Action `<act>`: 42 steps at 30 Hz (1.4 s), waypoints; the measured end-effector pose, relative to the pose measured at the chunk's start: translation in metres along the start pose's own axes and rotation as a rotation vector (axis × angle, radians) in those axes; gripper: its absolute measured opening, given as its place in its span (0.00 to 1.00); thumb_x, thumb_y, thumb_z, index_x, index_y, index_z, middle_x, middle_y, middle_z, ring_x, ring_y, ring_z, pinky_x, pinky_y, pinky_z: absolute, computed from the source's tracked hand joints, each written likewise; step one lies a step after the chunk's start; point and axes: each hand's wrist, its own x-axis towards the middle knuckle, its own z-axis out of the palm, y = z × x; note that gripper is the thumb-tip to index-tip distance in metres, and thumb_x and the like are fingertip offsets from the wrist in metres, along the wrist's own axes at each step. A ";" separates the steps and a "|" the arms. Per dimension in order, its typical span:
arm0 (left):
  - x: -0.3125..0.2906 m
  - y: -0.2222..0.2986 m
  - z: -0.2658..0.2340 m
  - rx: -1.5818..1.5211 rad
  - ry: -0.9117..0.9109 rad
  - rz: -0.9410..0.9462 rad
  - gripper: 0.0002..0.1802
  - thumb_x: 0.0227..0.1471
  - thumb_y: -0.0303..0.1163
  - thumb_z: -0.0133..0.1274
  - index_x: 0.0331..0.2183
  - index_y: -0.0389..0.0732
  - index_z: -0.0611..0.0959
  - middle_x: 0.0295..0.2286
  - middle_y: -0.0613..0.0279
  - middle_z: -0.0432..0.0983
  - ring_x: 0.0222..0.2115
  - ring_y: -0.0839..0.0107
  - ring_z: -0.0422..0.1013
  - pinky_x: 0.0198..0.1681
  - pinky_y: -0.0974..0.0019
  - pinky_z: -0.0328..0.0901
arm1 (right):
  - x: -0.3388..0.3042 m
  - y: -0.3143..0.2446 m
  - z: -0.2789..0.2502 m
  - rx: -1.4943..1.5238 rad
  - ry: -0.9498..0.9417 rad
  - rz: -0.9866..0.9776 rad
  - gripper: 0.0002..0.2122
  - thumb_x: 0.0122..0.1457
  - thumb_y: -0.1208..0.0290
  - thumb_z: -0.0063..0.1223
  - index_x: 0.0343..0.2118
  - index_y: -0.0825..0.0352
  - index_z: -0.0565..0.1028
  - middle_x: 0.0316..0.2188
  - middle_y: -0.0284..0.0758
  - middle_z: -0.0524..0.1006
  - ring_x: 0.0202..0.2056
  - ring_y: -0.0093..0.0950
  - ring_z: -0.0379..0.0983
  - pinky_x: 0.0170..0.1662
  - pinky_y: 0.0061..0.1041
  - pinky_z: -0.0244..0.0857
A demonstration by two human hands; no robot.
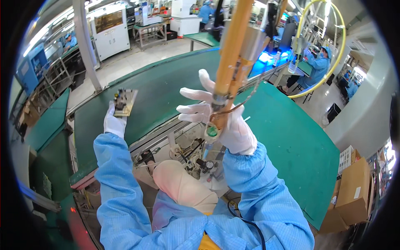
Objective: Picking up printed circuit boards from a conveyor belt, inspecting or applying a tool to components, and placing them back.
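Note:
My left hand point(114, 124), in a white glove, grips a small circuit board point(131, 98) by its near edge. Dark, tall components stand on the board's upper side. It is held over the green belt point(162, 104) at the left. In front of my gloved right hand point(239, 133) hangs a long amber tube-shaped tool point(227, 79) with a metal collar and a green piece at its lower end. The fingers of this hand are stretched out and spread to the left behind the tool. Part of the palm is hidden by it, and whether they touch I cannot tell.
A green tabletop point(291, 146) lies to the right, with cardboard boxes point(352, 191) beyond it. Fittings and hoses point(204, 164) sit below, between my arms. A yellow hose point(342, 50) loops at the upper right, near a seated person point(318, 68) in blue. A metal post point(85, 46) rises behind the belt.

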 end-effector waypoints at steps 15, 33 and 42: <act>-0.251 0.043 -0.050 0.073 -0.282 -0.227 0.28 0.59 0.31 0.54 0.59 0.37 0.67 0.51 0.56 0.73 0.51 0.65 0.71 0.56 0.61 0.67 | 0.009 0.028 0.059 -0.359 0.114 0.006 0.31 0.66 0.57 0.41 0.64 0.76 0.53 0.42 0.47 0.79 0.20 0.19 0.72 0.19 0.17 0.67; -0.385 0.148 -0.115 0.405 0.015 0.052 0.31 0.51 0.26 0.60 0.56 0.32 0.70 0.48 0.56 0.75 0.49 0.68 0.72 0.56 0.66 0.64 | 0.000 0.034 0.048 -0.243 0.131 0.017 0.26 0.67 0.61 0.39 0.65 0.67 0.58 0.38 0.32 0.77 0.22 0.12 0.62 0.20 0.11 0.56; -0.471 0.227 -0.149 0.273 0.353 0.349 0.25 0.55 0.25 0.54 0.53 0.28 0.71 0.47 0.48 0.76 0.47 0.61 0.75 0.55 0.59 0.67 | 0.011 0.043 0.051 -0.304 0.307 0.021 0.20 0.68 0.63 0.39 0.61 0.61 0.67 0.39 0.28 0.75 0.26 0.09 0.61 0.23 0.08 0.51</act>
